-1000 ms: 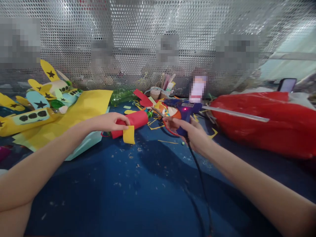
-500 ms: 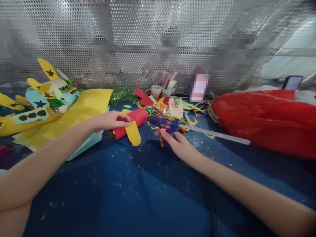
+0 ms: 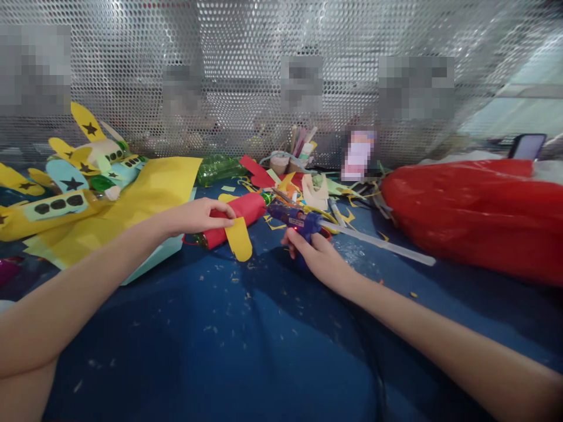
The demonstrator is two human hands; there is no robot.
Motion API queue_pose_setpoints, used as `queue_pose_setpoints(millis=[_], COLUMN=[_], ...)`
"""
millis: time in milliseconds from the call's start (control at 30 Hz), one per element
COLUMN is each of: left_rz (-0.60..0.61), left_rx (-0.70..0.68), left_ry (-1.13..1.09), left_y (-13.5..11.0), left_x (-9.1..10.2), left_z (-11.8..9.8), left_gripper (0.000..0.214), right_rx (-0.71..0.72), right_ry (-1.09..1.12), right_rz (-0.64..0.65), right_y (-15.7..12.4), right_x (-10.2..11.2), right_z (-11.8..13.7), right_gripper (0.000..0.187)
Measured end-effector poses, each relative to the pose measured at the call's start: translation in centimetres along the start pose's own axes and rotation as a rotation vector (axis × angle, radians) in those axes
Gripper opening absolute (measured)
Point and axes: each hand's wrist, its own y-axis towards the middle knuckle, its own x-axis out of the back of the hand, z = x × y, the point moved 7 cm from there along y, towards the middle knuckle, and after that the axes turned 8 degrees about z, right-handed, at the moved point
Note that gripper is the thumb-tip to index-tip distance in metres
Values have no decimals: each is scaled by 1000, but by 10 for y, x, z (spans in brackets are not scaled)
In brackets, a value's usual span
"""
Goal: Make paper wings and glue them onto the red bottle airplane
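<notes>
A bottle wrapped in red paper (image 3: 250, 211), its green neck toward the right, lies on the blue table. Against its side is a rounded yellow paper wing (image 3: 240, 241), pinched at its upper end by my left hand (image 3: 204, 215). Part of another yellow piece shows behind the bottle. My right hand (image 3: 314, 252) grips a blue glue gun (image 3: 303, 221) by the handle. A long translucent glue stick (image 3: 382, 241) sticks out of its back, and its nozzle points left, close to the bottle neck. A small red light glows on the gun.
Toy planes made from bottles (image 3: 61, 205) and yellow sheets (image 3: 158, 181) lie at left. A green bottle (image 3: 217, 169), paper scraps (image 3: 314, 187) and a cup of sticks (image 3: 280, 159) stand behind. A red plastic bag (image 3: 475, 217) fills the right side. A dark cable (image 3: 373, 357) runs across the front.
The glue gun has shifted slightly to the right, a little away from the bottle. My left hand keeps its pinch on the yellow wing.
</notes>
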Motion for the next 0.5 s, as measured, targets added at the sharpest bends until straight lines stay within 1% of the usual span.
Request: queue_pose_setpoints(millis=[233, 400, 500], left_rz=[0, -8, -11], left_rx=[1, -6, -8], left_ry=[29, 14, 12], left_y=[0, 0, 0], left_x=[-1, -1, -1], left_z=[-2, -1, -2], left_gripper=[39, 37, 37], right_rx=[73, 68, 65], right_ry=[-46, -79, -73], right_rz=[37, 94, 105], right_y=[-3, -6, -7], right_x=[-6, -11, -12], right_z=[9, 11, 9], right_gripper=[54, 54, 55])
